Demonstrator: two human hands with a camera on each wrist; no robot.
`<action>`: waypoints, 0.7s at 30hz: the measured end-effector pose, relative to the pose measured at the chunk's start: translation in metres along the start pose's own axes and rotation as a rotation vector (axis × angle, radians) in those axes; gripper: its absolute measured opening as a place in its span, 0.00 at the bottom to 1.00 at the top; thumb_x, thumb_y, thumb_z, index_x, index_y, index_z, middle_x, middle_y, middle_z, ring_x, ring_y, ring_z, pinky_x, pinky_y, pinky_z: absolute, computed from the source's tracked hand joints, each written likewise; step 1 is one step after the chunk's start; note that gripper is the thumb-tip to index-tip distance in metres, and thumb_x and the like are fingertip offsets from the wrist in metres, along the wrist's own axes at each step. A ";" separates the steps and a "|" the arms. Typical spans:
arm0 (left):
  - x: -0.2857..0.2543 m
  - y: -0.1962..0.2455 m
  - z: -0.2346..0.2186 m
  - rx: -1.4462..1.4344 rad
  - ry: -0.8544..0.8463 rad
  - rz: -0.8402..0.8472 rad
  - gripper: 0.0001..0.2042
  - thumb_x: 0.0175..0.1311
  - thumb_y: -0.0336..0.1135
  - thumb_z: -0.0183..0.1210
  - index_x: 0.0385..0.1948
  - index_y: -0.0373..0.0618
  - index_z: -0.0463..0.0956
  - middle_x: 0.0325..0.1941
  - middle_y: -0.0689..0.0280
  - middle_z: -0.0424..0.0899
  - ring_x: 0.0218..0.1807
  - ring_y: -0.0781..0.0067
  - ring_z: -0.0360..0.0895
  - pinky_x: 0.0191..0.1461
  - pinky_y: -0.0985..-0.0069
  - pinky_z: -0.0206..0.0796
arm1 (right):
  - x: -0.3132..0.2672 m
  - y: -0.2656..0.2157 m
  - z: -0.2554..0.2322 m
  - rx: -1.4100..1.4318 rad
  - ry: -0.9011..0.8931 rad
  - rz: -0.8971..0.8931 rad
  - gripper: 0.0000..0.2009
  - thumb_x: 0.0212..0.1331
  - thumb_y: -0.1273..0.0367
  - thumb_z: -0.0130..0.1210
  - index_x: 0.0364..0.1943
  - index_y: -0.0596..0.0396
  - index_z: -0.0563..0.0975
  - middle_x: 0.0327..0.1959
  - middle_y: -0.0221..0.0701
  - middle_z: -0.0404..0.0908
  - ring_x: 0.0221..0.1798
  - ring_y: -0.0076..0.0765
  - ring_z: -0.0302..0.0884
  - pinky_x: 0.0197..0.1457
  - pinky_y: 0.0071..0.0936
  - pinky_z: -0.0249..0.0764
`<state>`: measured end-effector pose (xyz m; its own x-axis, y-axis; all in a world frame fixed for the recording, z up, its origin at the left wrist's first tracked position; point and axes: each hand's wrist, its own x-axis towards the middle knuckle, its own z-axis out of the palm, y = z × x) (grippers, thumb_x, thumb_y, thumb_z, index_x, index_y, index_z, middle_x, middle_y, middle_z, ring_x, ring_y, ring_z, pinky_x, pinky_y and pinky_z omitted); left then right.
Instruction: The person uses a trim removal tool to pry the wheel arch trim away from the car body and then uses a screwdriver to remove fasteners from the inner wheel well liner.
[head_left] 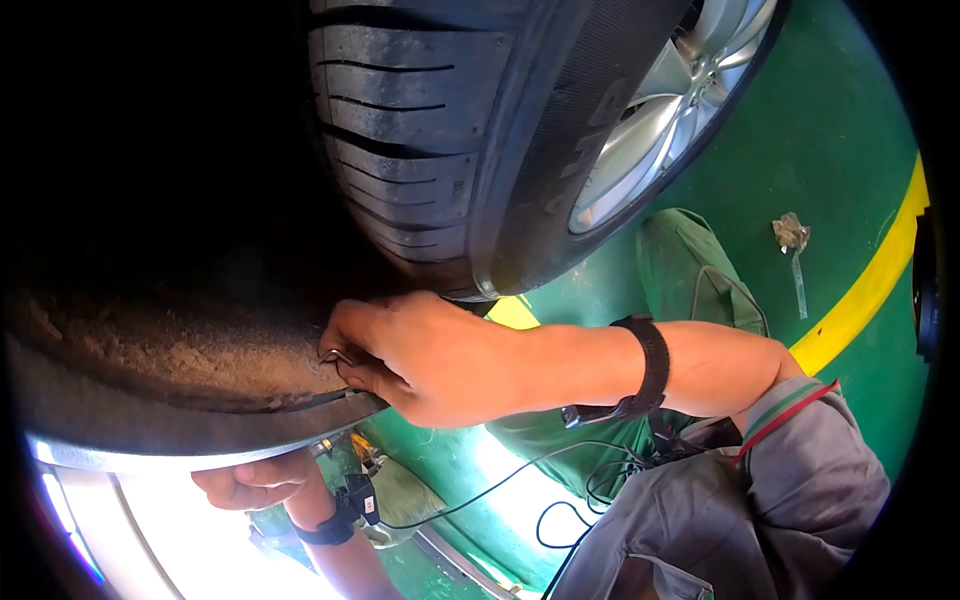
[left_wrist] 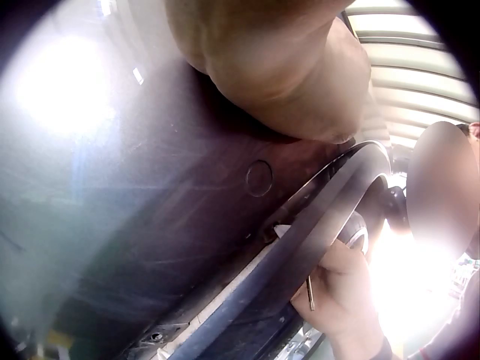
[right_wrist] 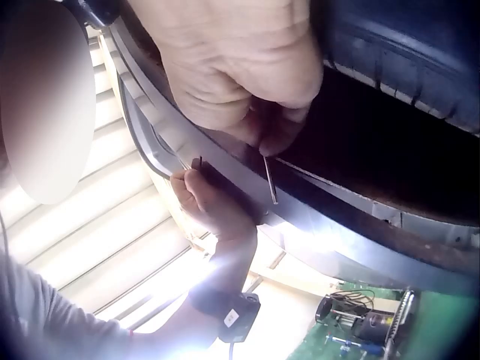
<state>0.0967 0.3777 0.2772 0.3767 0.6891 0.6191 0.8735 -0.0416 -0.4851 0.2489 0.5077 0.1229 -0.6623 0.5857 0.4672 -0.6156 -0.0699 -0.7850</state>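
My right hand (head_left: 440,360) reaches into the gap between the tire (head_left: 410,130) and the wheel arch liner (head_left: 190,350). Its thumb and fingers pinch a thin metal rod (right_wrist: 271,184), whose free end points down past the arch edge. The rod (left_wrist: 311,294) also shows below the fingers in the left wrist view. On the outer side of the arch, my left hand (head_left: 265,480) lies against the car body panel (left_wrist: 187,180), its fingertips at the arch trim (left_wrist: 330,199). A small dark piece (right_wrist: 196,162) shows by its fingers; I cannot tell whether they hold it.
The silver wheel rim (head_left: 690,100) stands at the upper right. A crumpled wrapper (head_left: 790,233) lies on the green floor near a yellow line (head_left: 870,275). Black cables (head_left: 560,460) run beside my body. A device with coiled wire (right_wrist: 367,319) stands on the floor.
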 end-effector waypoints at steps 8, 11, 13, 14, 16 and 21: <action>-0.005 -0.006 -0.010 0.053 -0.035 -0.031 0.26 0.73 0.51 0.41 0.33 0.37 0.80 0.28 0.59 0.84 0.29 0.69 0.84 0.33 0.75 0.76 | -0.007 0.010 -0.002 0.080 -0.067 -0.091 0.16 0.58 0.80 0.52 0.52 0.62 0.71 0.36 0.41 0.80 0.35 0.47 0.81 0.37 0.38 0.75; -0.006 -0.007 -0.008 0.048 -0.023 -0.027 0.26 0.74 0.52 0.41 0.33 0.37 0.80 0.28 0.60 0.84 0.30 0.70 0.84 0.34 0.76 0.77 | -0.007 0.013 -0.005 0.096 -0.108 -0.104 0.18 0.56 0.80 0.52 0.53 0.63 0.70 0.40 0.43 0.78 0.37 0.47 0.80 0.38 0.38 0.75; -0.002 -0.004 -0.003 0.005 -0.018 0.032 0.15 0.76 0.46 0.42 0.30 0.48 0.64 0.27 0.68 0.73 0.31 0.80 0.74 0.37 0.85 0.68 | -0.008 0.014 -0.007 0.105 -0.141 -0.099 0.20 0.55 0.80 0.52 0.54 0.63 0.70 0.42 0.44 0.77 0.38 0.47 0.80 0.39 0.38 0.75; -0.001 -0.003 -0.002 0.005 -0.018 0.031 0.15 0.76 0.46 0.42 0.30 0.48 0.64 0.27 0.68 0.73 0.31 0.80 0.74 0.37 0.85 0.68 | -0.009 0.015 -0.009 0.081 -0.164 -0.103 0.20 0.54 0.80 0.52 0.54 0.63 0.69 0.43 0.45 0.76 0.39 0.47 0.80 0.39 0.39 0.75; 0.000 -0.002 -0.001 0.008 -0.007 0.037 0.15 0.76 0.46 0.42 0.29 0.48 0.64 0.27 0.68 0.73 0.31 0.81 0.74 0.37 0.85 0.68 | -0.011 0.018 -0.009 0.057 -0.189 -0.106 0.21 0.53 0.79 0.53 0.54 0.63 0.69 0.44 0.45 0.75 0.39 0.48 0.80 0.40 0.39 0.75; 0.000 0.001 -0.003 -0.001 -0.006 0.018 0.15 0.76 0.47 0.43 0.30 0.49 0.65 0.26 0.68 0.74 0.30 0.81 0.75 0.37 0.85 0.69 | -0.009 0.024 -0.016 -0.115 -0.333 -0.060 0.20 0.55 0.80 0.52 0.55 0.59 0.70 0.48 0.46 0.74 0.45 0.53 0.80 0.44 0.42 0.76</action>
<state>0.0981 0.3755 0.2788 0.3906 0.6925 0.6065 0.8668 -0.0549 -0.4955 0.2472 0.5136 0.0935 -0.7412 0.2896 0.6056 -0.6177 0.0592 -0.7842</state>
